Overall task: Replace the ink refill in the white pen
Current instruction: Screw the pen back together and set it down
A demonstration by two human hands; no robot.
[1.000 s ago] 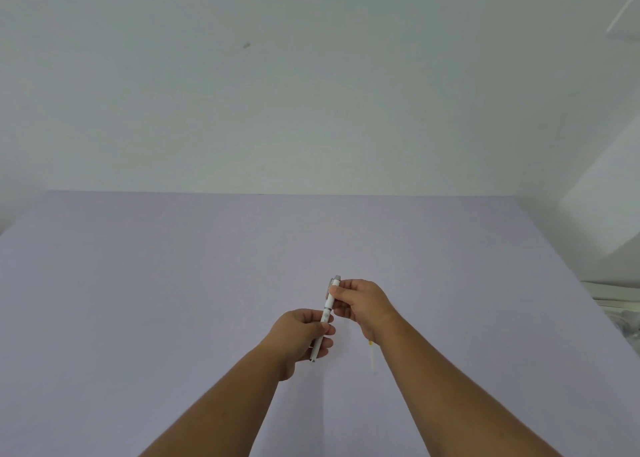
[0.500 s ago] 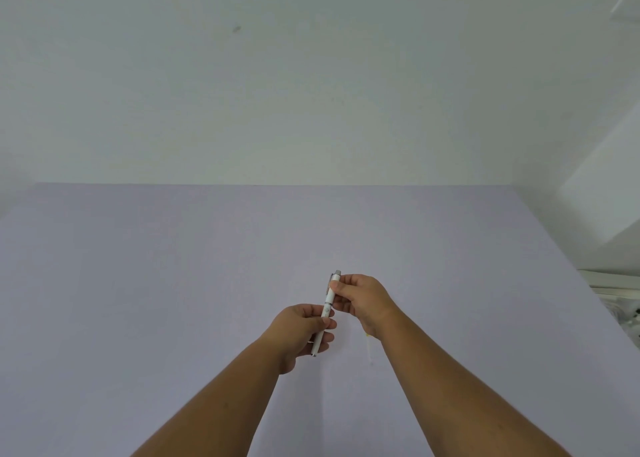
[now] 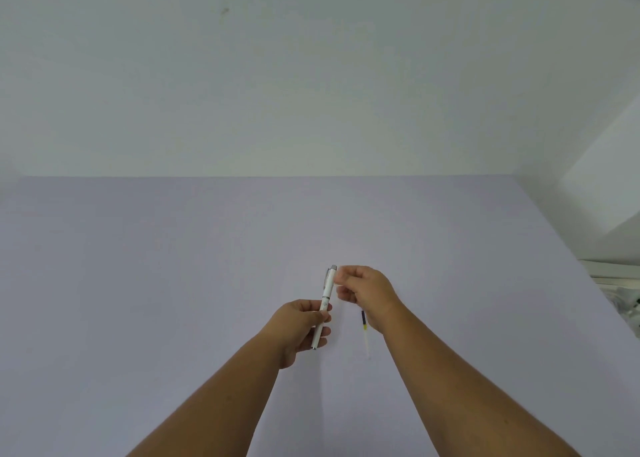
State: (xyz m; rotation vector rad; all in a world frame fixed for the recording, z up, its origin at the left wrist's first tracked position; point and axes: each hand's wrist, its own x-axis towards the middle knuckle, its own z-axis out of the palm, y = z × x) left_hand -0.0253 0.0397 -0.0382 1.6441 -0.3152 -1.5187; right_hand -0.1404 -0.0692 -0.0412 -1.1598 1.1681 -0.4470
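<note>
The left hand point(image 3: 304, 328) pinches the lower barrel of the white pen point(image 3: 325, 300) between thumb and fingers, holding it tilted above the lavender worktop point(image 3: 138, 283); just beside its capped top end, the right hand point(image 3: 367, 292) has its grip curled loosely, fingertips near the pen, contact unclear; a thin refill point(image 3: 365, 333) lies on the worktop, partly hidden under the right wrist; white clutter point(image 3: 620, 293) sits past the worktop's right edge.

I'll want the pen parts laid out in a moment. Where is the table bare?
The table is bare left of the left hand, and from both hands back to the wall. The one tight spot is by the right hand, where the refill lies beside the wrist. The left hand holds the pen.
</note>
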